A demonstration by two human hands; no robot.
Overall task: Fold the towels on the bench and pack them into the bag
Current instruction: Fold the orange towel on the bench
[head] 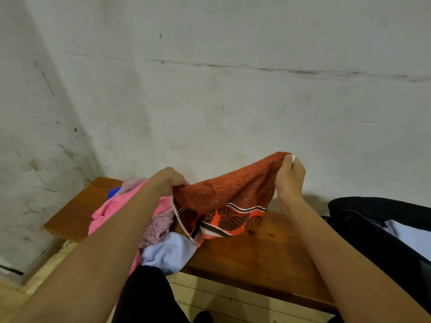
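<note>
The left hand (pixel 166 180) gripped one edge of the red towel (pixel 224 197) and the right hand (pixel 290 176) pinched its far corner, holding it slack above the counter (pixel 256 250), its patterned hem touching the wood. It was not yet folded. A heap of pink (pixel 105 210), speckled (pixel 158 224) and pale blue (pixel 168 252) towels lay unfolded at the left. The dark bag (pixel 377 220) sat open at the right with something pale inside, so most work seemed to remain.

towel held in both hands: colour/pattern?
Rust-orange towel, with a border band of dark leaf-like motifs on brighter orange and white-and-dark stripes. Head view.
</note>
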